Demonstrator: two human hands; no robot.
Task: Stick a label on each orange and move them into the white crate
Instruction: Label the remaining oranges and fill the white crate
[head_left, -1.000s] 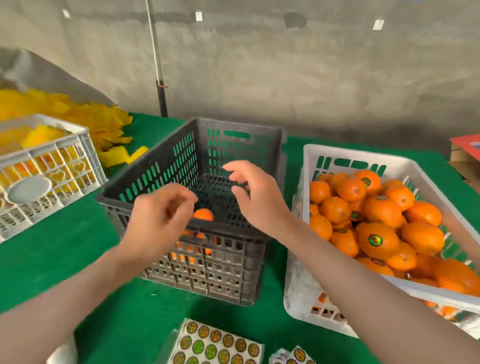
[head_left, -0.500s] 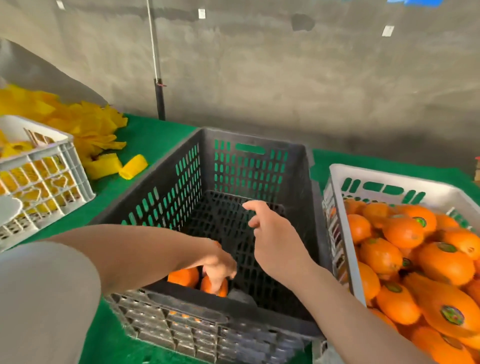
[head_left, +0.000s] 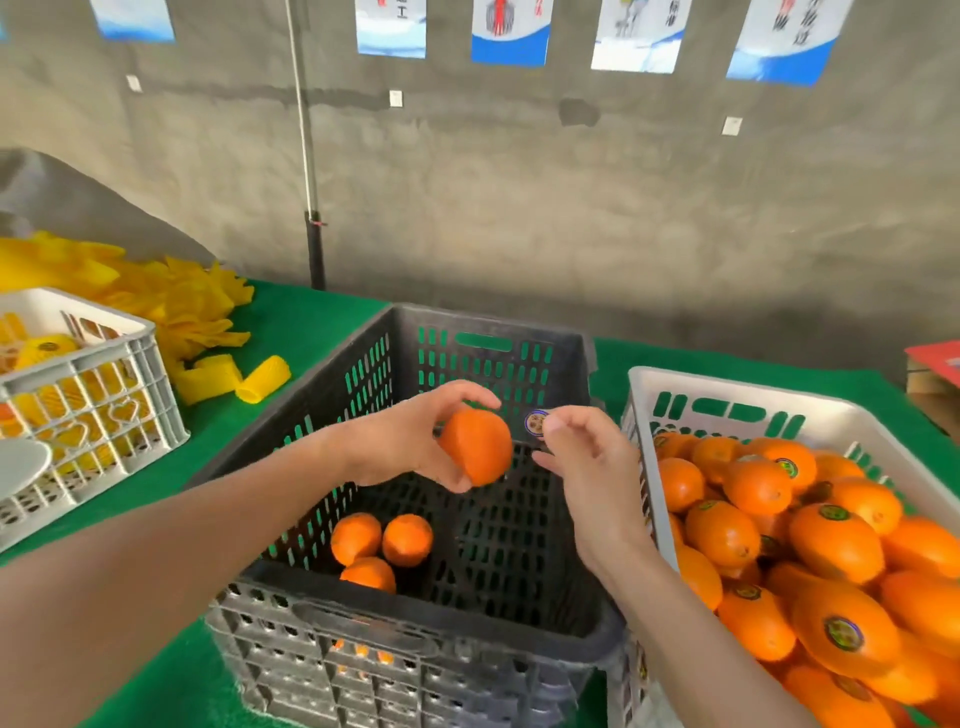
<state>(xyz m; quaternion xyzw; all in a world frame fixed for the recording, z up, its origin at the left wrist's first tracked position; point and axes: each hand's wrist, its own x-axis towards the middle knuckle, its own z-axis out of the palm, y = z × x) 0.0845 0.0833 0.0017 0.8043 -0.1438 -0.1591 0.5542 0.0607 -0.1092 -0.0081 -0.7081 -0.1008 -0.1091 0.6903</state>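
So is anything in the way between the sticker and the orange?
Nothing visible. The right hand pinches the label just beside the orange in the left hand, over the dark crate; only air lies between them.

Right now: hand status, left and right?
Left hand: closed on an orange, above the dark crate.
Right hand: pinching a round label beside that orange.

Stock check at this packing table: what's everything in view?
dark crate: one, dark grey, centre
held orange: one, orange, above the dark crate
label: one, dark with pale rim, beside held orange
loose oranges: three, orange, dark crate's floor
white crate: one, white, right
labelled oranges: many, orange, in white crate
side crate: one, pale grey, left
foam sleeves: many, yellow, far left
table cover: one, green, underneath
left hand: one, grips held orange
right hand: one, pinches label
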